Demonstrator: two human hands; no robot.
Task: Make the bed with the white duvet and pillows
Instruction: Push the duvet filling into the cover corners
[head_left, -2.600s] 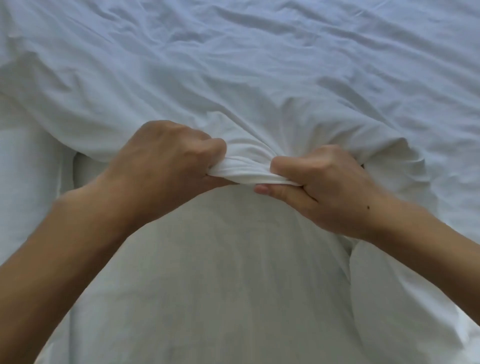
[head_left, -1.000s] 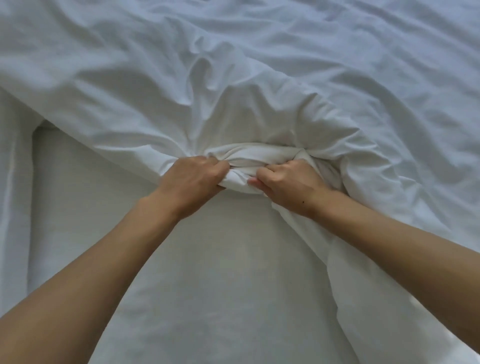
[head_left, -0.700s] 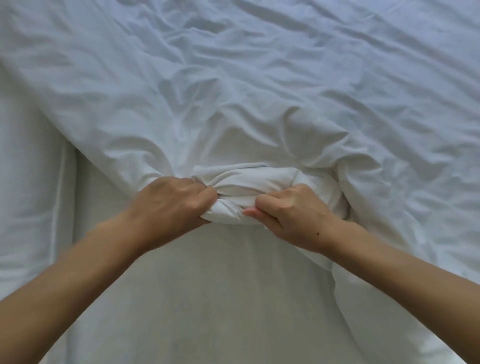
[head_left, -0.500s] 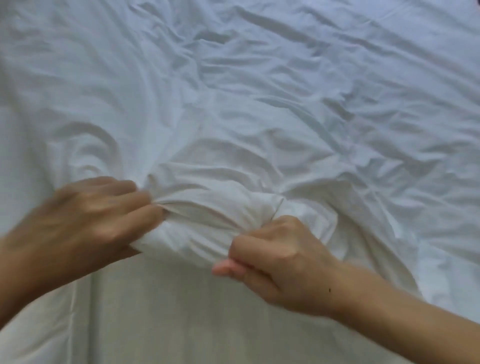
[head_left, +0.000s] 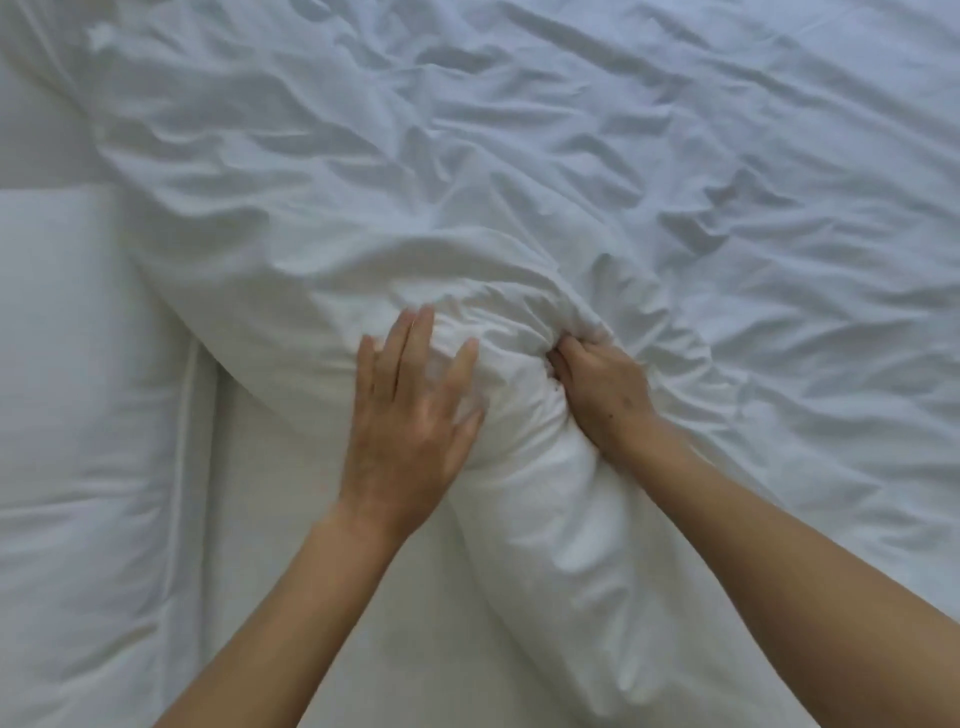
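Duvet (head_left: 519, 218): white and heavily creased, it covers the frame from 10 o'clock round to 4 o'clock; one bunched corner points down toward 6 o'clock, lying on the sheet between two bare forearms.
Sheet (head_left: 322, 597): smooth white bedding at 6 to 7 o'clock, bare under the duvet's near edge.
Left hand (head_left: 410, 415): just left of centre, fingers straight and spread, palm down on the duvet's bunched corner; slightly blurred.
Right hand (head_left: 602, 389): just right of centre, fingers curled into the fabric, gripping a fold of the duvet where creases fan out from the knuckles.
Pillow (head_left: 67, 338): white, at 9 o'clock, its flat edge seam running beside the sheet; the duvet's left edge lies just beside its upper corner, though whether they touch cannot be told.
Far duvet: ridges and hollows run from 12 to 3 o'clock, well apart from both hands.
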